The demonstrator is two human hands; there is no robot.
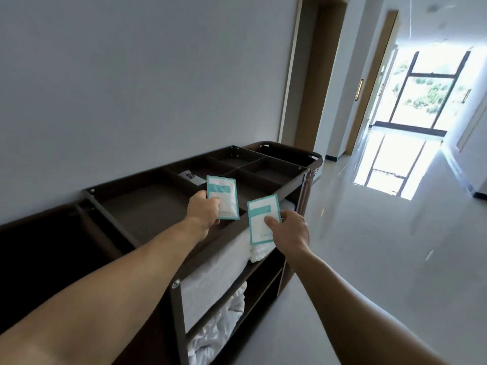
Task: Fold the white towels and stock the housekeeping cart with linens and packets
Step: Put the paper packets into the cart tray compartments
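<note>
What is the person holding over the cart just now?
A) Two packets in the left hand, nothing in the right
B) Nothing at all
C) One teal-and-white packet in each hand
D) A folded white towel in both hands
C: the left hand pinches one teal-and-white packet and the right hand pinches a second packet, both held above the top tray of the cart.

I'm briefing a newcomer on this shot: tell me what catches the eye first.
The left hand pinches a white-and-teal packet over the housekeeping cart's top tray; the right hand pinches a second packet beside it. White linens fill the shelves below, and a bright window glares at the corridor's far end.
</note>
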